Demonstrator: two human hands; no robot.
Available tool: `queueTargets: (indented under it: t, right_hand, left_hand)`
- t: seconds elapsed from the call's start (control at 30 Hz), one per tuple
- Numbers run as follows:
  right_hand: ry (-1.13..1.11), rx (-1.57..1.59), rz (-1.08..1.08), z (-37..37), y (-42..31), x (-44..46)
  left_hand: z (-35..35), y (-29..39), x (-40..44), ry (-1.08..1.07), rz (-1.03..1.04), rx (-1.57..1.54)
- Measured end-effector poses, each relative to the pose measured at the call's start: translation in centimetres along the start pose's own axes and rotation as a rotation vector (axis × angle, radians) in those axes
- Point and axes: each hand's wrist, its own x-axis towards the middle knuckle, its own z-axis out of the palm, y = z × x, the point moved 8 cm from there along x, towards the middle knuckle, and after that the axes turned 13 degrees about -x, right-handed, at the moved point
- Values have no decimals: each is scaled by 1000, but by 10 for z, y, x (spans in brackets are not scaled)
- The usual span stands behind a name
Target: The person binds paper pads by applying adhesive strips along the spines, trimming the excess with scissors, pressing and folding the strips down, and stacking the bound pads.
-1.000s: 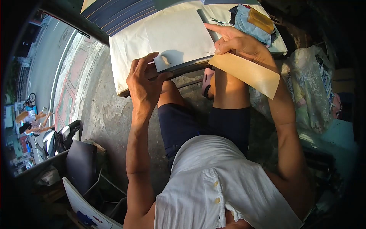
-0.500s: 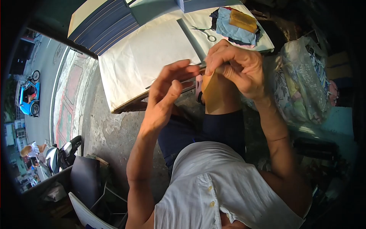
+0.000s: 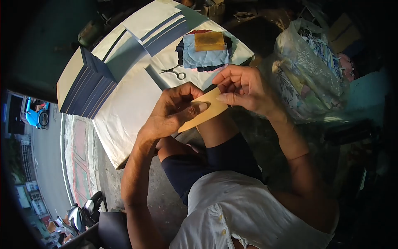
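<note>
A tan paper strip (image 3: 208, 108) is held over my lap, off the table's near edge. My left hand (image 3: 176, 108) grips its left part, thumb on top. At the strip's upper right edge, my right hand (image 3: 242, 91) pinches it between thumb and fingers. White paper (image 3: 139, 95) lies on the covered table (image 3: 112, 137) beyond my left hand. Scissors (image 3: 174, 73) rest beside the paper, near a folded light blue cloth (image 3: 199, 57) with an amber block (image 3: 209, 41) on it.
Stacks of dark-edged boards (image 3: 85, 85) stand at the table's left, with another stack (image 3: 163, 31) at its back. A clear plastic bag of scraps (image 3: 309, 74) sits at the right. A motorcycle (image 3: 83, 216) and a street (image 3: 45, 153) show at the left.
The view has swung toward the right. My left hand has closed on the tan strip, which earlier only my right hand held. The strip is now stretched between both hands.
</note>
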Motion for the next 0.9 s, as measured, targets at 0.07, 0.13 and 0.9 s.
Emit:
queueTargets:
  t: [0.07,0.13,0.9]
  right_hand:
    - [-73,183,143,-7,14,8]
    - [-22,174,76,-19,17,22]
    - [508,60,295,-87,147,106]
  left_hand:
    - [1,17,16,-14,38,41]
    - [-8,31,34,25,-66,326]
    - [-10,44,135,264,755,1442]
